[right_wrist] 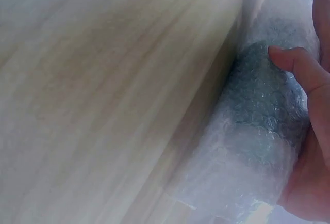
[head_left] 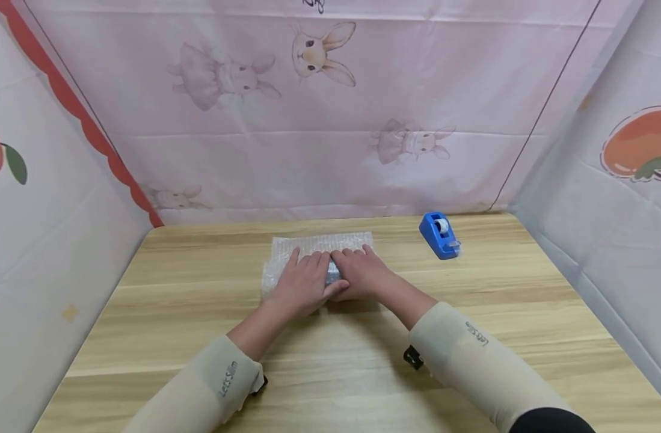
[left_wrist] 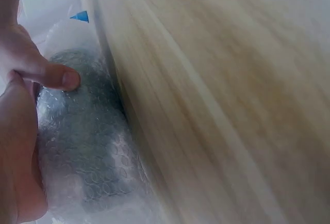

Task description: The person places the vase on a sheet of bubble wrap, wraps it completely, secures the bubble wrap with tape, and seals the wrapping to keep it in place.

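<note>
Hands side by side: bare left hand point(head_left: 303, 282) and bare right hand point(head_left: 359, 273) held a squat roll of clear bubble wrap, dark grey-green inside point(head_left: 333, 273), its long axis running nine to three o'clock.
The roll lay directly beneath both, neither nearer: left on its nine-o'clock half, right on its three-o'clock half, right thumb against its six-o'clock face, far fingertips hidden. Flat, clear bubble-wrap sheet point(head_left: 322, 242) spread toward twelve on the pale wood-grain table point(head_left: 330, 373); a blue plastic tape dispenser point(head_left: 434, 236) stood well apart, between two and three.
</note>
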`<state>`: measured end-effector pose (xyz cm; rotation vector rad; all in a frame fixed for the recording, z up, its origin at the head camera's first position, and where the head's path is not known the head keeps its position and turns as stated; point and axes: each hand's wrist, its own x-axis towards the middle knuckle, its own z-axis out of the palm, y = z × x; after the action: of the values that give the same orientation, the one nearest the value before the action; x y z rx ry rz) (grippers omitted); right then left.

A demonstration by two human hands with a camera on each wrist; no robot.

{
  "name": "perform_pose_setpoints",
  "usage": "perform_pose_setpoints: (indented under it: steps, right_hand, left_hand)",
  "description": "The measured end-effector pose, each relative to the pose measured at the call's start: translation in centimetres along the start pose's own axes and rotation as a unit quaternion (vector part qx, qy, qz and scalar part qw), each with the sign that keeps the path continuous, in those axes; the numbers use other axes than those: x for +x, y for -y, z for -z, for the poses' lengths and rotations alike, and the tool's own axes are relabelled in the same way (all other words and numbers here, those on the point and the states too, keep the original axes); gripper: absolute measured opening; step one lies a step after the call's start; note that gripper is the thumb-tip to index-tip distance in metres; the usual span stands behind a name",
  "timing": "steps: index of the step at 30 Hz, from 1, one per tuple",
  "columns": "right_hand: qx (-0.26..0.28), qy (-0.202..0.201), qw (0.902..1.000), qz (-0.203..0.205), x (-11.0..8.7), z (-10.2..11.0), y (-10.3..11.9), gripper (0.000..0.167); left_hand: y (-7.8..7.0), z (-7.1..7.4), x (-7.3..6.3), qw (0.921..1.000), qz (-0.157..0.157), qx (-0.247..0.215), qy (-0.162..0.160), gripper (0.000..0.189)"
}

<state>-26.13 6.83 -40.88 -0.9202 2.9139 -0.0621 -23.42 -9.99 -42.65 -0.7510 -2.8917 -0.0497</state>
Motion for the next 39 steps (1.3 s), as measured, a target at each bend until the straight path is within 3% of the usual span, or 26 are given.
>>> perform_pose_setpoints:
  steps: [6, 16, 27, 34, 39]
  right_hand:
    - [0.008, 0.012, 0.9999, 0.001, 0.3, 0.0, -0.1, 0.079]
    - [0.045, 0.049, 0.9978, 0.002, 0.3, 0.9, -0.3, 0.068]
    - [0.084, 0.060, 0.9945, -0.020, 0.3, 1.1, -0.4, 0.054]
    - [0.086, 0.057, 0.9941, -0.033, -0.1, 1.1, -0.6, 0.090]
    - [0.036, 0.022, 0.9988, -0.023, -0.5, 0.9, -0.7, 0.103]
  left_hand:
    - [0.1, -0.1, -0.1, 0.9996, 0.018, -0.021, 0.009, 0.077]
    - [0.3, -0.5, 0.0, 0.9989, 0.013, -0.043, 0.013, 0.073]
    - [0.5, -0.8, 0.3, 0.9983, 0.012, -0.057, 0.008, 0.052]
    - [0.6, -0.7, 0.6, 0.9967, 0.020, -0.073, 0.030, 0.056]
    - [0.7, -0.7, 1.0, 0.9968, 0.030, -0.062, 0.041, 0.057]
